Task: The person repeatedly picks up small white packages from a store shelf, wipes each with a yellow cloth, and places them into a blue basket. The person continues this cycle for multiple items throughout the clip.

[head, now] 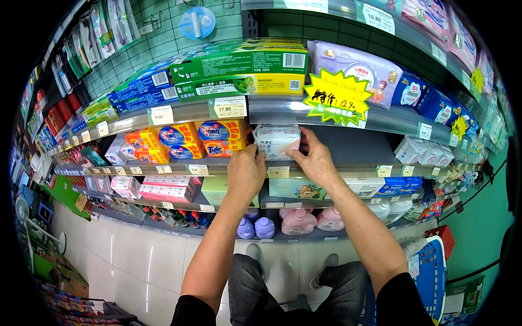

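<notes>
A white ABC soft pack [279,142], likely sanitary pads, stands at the front of the middle shelf [350,146]. My right hand [313,157] grips its right side, thumb on the front face and fingers along the upper edge. On the other side, my left hand [246,169] is at the pack's left edge with fingers curled; whether it grips the pack or only touches it, I cannot tell. Just left of that hand sit stacked OMO and Tide soap packs [220,138]. Under the pack, a price tag [278,172] is fixed to the shelf edge.
Above are Darlie toothpaste boxes [240,67], a purple soft pack [355,69] and a yellow starburst sign [337,95] overhanging the shelf edge. Small white packs [424,150] stand at right. Below are pink bottles [299,222] and purple bottles [264,227]. A blue shopping basket [432,281] is at lower right.
</notes>
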Action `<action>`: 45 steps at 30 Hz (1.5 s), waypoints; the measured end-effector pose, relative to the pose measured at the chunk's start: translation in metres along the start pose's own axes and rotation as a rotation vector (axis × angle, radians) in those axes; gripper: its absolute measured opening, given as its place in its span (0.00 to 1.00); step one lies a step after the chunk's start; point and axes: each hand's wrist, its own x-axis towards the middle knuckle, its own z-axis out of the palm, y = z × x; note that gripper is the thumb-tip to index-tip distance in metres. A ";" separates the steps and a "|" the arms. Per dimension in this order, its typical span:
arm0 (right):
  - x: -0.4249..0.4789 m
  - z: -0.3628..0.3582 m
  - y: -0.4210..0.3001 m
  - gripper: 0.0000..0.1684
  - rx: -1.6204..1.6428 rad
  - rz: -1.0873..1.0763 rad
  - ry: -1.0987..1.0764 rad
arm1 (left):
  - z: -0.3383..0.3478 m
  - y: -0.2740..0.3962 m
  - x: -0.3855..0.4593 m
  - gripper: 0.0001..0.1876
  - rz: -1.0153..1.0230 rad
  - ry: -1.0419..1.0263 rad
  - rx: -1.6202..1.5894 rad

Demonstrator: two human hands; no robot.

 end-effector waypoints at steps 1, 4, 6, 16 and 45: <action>0.000 0.000 0.000 0.44 -0.003 0.004 0.000 | -0.001 -0.001 0.000 0.12 -0.017 -0.010 -0.004; -0.003 -0.001 -0.002 0.45 -0.002 -0.004 0.013 | -0.003 0.000 0.002 0.12 0.008 -0.013 -0.026; -0.006 -0.002 -0.002 0.45 0.010 -0.035 0.039 | -0.002 -0.002 0.001 0.12 -0.013 -0.018 -0.036; -0.063 -0.037 -0.022 0.34 -0.112 -0.199 0.231 | -0.039 0.018 -0.043 0.10 -0.095 0.067 -0.411; -0.411 -0.040 0.182 0.08 -0.566 0.442 0.305 | 0.037 -0.081 -0.332 0.08 -0.279 -0.347 0.153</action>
